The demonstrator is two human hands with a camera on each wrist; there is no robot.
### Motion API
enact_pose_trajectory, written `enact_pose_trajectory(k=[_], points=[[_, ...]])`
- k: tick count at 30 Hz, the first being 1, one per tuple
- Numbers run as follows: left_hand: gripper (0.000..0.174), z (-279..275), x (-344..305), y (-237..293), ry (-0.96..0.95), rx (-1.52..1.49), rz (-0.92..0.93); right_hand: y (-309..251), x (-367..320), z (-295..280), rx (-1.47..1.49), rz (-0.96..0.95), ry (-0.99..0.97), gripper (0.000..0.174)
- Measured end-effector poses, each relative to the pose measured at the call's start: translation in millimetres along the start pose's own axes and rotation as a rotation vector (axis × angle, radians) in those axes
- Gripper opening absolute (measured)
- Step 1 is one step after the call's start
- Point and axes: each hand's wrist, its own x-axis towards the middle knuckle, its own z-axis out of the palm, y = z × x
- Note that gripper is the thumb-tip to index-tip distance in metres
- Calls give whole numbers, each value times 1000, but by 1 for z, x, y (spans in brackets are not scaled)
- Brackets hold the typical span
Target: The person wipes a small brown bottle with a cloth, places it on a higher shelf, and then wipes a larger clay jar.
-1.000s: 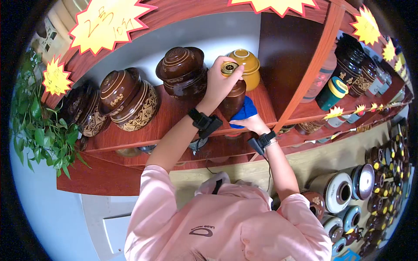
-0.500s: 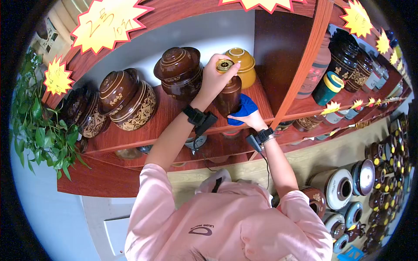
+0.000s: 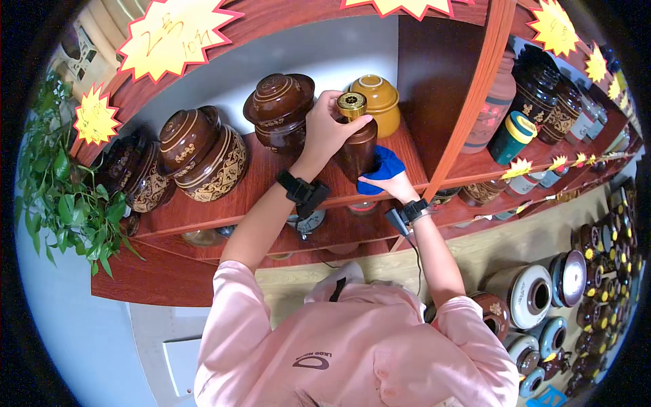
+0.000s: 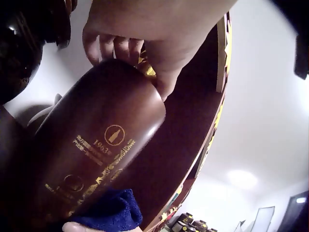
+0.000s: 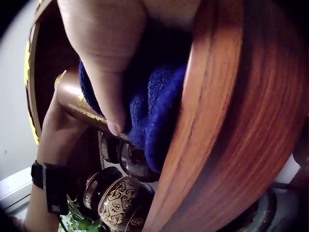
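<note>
A tall brown bottle (image 3: 356, 152) with gold print (image 4: 101, 145) and a gold cap (image 3: 352, 102) stands tilted in view on the red-brown shelf (image 3: 271, 197). My left hand (image 3: 328, 130) grips its neck just below the cap, fingers behind and thumb in front, as the left wrist view also shows. Low on the bottle's right side, my right hand (image 3: 393, 185) holds a blue cloth (image 3: 388, 163) against it; in the right wrist view the thumb lies over the cloth (image 5: 154, 106) and touches the bottle (image 5: 75, 96). The cloth hides part of the bottle's lower side.
A yellow lidded pot (image 3: 380, 102) stands right behind the bottle, a brown lidded jar (image 3: 279, 112) to its left, with more patterned jars (image 3: 203, 159) further left. An upright divider (image 3: 468, 108) rises at the right. Below runs the shelf's front edge (image 5: 203, 96).
The left hand has shifted slightly left and lower, from around the cap to the neck, leaving the cap more visible. The cloth and right hand have moved slightly along the bottle's lower side.
</note>
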Motion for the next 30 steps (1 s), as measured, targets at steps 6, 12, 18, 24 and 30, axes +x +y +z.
enact_pose_trajectory(k=[6,12,18,24,30], points=[[54,-4,-2,4,-17,-116,34,-14,-1,0,32,44,-3,76],[55,-11,-4,-7,-215,-356,70,-18,1,-2,-32,43,-9,76],[51,-13,4,-7,-368,-453,46,-11,1,1,64,49,-25,74],[22,5,20,8,-232,-230,129,-13,10,5,102,33,-24,82],[29,7,21,2,-209,-230,162,-81,50,-2,-119,-194,99,94]])
